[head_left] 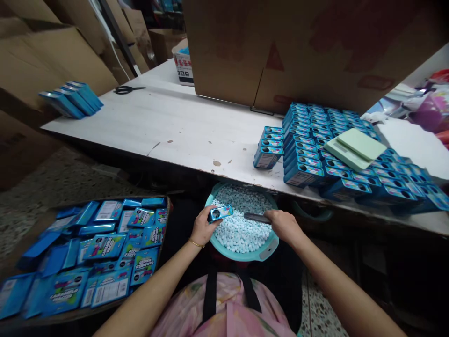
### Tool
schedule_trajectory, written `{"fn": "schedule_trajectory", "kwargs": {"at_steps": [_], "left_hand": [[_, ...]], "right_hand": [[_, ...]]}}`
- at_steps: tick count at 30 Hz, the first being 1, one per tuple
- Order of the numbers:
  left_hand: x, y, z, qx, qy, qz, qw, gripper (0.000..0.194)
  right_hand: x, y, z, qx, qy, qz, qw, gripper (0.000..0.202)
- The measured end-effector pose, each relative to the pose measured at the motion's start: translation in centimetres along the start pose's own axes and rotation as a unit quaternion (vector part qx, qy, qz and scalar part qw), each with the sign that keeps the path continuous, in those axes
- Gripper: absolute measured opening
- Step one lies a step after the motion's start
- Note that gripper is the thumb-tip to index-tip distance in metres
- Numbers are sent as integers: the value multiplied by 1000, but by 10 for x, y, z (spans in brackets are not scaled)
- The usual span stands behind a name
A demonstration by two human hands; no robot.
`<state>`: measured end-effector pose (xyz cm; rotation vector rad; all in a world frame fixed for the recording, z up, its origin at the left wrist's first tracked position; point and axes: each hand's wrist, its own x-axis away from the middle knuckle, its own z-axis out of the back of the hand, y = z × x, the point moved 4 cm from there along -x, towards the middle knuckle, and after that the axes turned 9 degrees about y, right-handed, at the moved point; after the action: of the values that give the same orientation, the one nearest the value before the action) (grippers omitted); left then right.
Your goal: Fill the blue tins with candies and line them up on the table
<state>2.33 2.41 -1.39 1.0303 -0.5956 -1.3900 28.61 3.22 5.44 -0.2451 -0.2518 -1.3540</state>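
My left hand [202, 228] is closed around a small blue candy box [222, 212], held over the left part of a turquoise basin [245, 257]. Pale blue and white candies [238, 237] fill much of the basin, which sits in front of my lap below the table edge. In my right hand [286, 225] is the handle of a dark grey tool [256, 217], its far end among the candies. I cannot make out what shape that end has. The box and the tool are apart.
At left, a carton [169, 220] holds many flat blue boxes [105, 245]. Rows of blue boxes [303, 171] stand on the table's right, a pale green scale [356, 147] on them. Scissors [128, 89], a few more boxes [73, 100] and a large cardboard box [238, 61] are on the white table [182, 126].
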Motion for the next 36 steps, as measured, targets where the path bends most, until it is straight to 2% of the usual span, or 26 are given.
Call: {"fn": "schedule_trajectory", "kwargs": {"at_steps": [1, 3, 6, 9, 12, 14, 17, 22, 26, 31, 33, 36], "left_hand": [[0, -2, 3, 7, 2, 8, 1000, 38], [0, -5, 7, 16, 12, 25, 999, 39], [0, -6, 11, 21, 30, 50, 998, 41], [-2, -6, 14, 21, 48, 68, 996, 42], [-5, -4, 23, 20, 69, 74, 995, 42], [-7, -3, 29, 14, 80, 71, 994, 41], [-10, -2, 32, 0, 82, 60, 995, 40], [-9, 1, 16, -24, 44, 24, 998, 39], [-5, 9, -6, -46, 4, -9, 999, 39], [2, 20, -20, -66, -30, -46, 996, 37], [3, 22, -21, -70, -39, -60, 995, 37], [5, 23, -22, -66, -43, -65, 995, 37]], "right_hand": [[-4, 2, -19, -7, -12, -15, 1000, 36], [-15, -10, -54, -31, -29, -28, 999, 36], [-35, -51, -90, -69, -30, -12, 997, 37], [-51, -78, -105, -132, -9, -16, 991, 37], [-54, -71, -107, -233, 11, -32, 972, 34], [-49, -55, -101, -299, 28, -17, 954, 32], [-35, -30, -81, -360, 54, 12, 931, 31], [-13, -11, -28, -384, 83, 38, 919, 31], [-5, -21, 13, -317, 74, 75, 943, 30], [-4, -43, 45, -98, 34, 75, 992, 26], [-3, -54, 54, -28, 26, 72, 997, 27], [0, -68, 68, 19, 18, 87, 996, 27]]}}
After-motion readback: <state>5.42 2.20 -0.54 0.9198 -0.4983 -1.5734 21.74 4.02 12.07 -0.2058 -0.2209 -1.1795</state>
